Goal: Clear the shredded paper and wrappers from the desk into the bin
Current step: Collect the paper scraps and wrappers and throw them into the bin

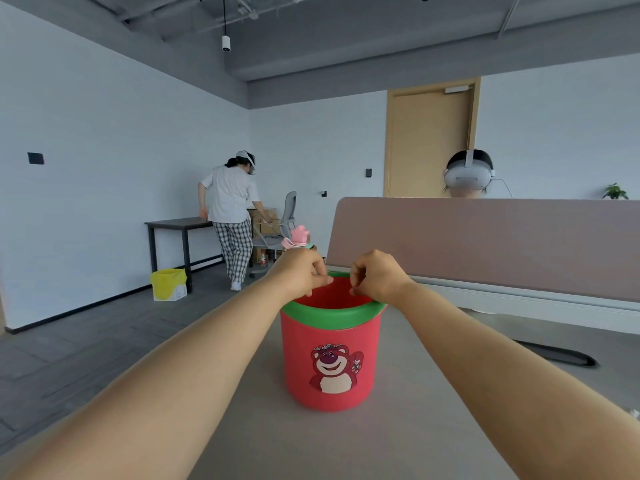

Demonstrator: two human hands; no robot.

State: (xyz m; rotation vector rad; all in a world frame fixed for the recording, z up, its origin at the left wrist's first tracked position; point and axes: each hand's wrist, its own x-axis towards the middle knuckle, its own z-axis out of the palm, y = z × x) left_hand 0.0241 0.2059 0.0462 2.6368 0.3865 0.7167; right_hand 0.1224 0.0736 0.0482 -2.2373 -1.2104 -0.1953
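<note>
Head view looks forward and down, close over the desk [398,441] toward a far wall

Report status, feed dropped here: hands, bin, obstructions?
Left hand and right hand curled over red bin mouth, contents unclear. Bin upright on desk. Nothing obstructing.

Left hand [304,271], right hand [375,277] curled over bin [329,358].

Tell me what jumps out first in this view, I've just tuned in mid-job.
The red plastic bin with a green rim and a bear picture dominates, standing in the middle of the grey desk. Both bare hands hover over its far rim, the left hand and right hand with fingers curled close together. Behind, a pink desk divider runs along the right, and a yellow-lined floor bin sits far left.
</note>
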